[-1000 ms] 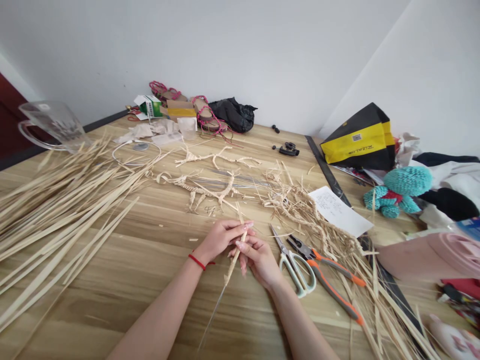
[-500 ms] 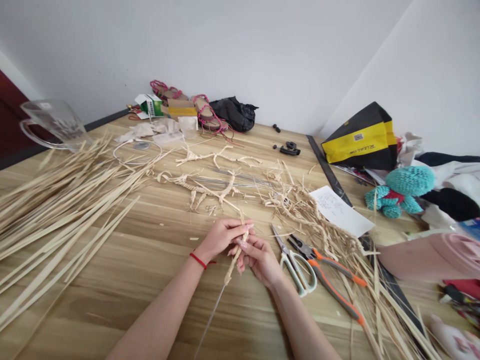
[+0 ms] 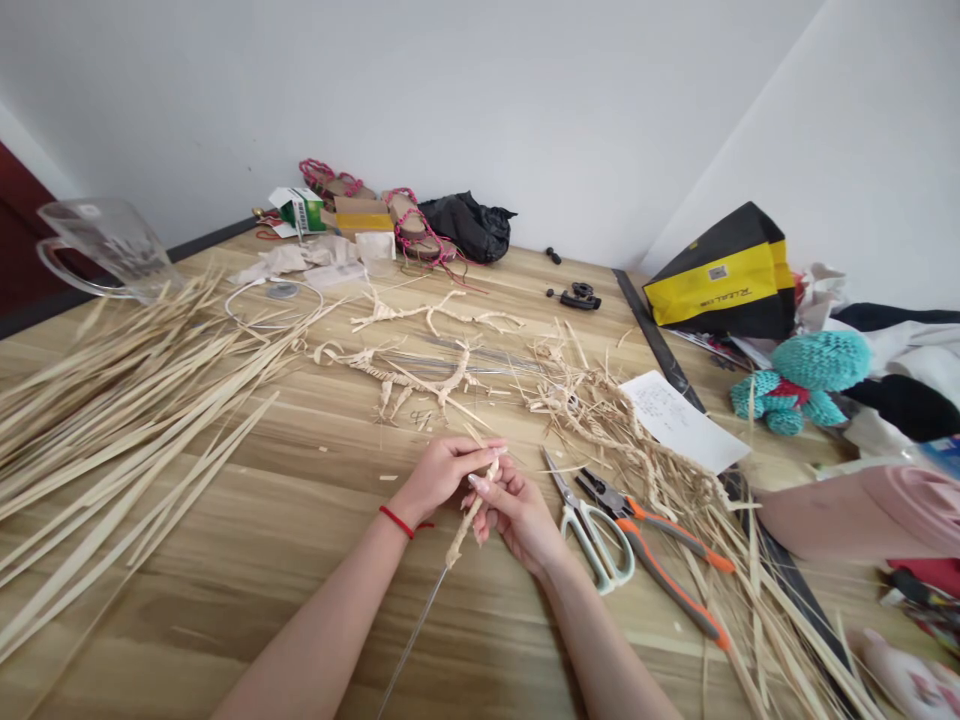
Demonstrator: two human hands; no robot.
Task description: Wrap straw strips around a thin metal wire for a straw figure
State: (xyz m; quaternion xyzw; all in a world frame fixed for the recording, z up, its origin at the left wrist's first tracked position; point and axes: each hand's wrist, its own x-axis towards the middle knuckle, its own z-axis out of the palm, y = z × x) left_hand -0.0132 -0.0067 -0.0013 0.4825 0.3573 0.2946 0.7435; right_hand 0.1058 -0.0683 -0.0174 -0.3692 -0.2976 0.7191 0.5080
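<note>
My left hand [image 3: 448, 478], with a red cord at the wrist, pinches the upper end of a wire wrapped in a pale straw strip [image 3: 463, 538]. Just below, my right hand [image 3: 517, 510] grips the same wrapped wire between thumb and fingers. The wire's bare metal end [image 3: 412, 640] slants down toward me. A short end of the strip [image 3: 474, 434] pokes out above my left fingers. Beyond my hands lies a straw-wrapped branching form [image 3: 420, 380], and farther back a second such form [image 3: 431, 312]. Scissors [image 3: 596, 540] and orange-handled pliers [image 3: 660, 545] rest right of my right hand.
Long straw strips [image 3: 150, 400] cover the left side, near a glass mug [image 3: 112, 250]. More straw [image 3: 637, 430] and a paper sheet [image 3: 682, 420] lie on the right. Sandals [image 3: 412, 225] and a black plastic bag [image 3: 472, 225] are at the back, a pink roll [image 3: 862, 510] at far right.
The strip's end above my left hand has swung leftward and looks shorter. The bare wire end has shifted slightly left. Both hands stay at nearly the same place, still gripping.
</note>
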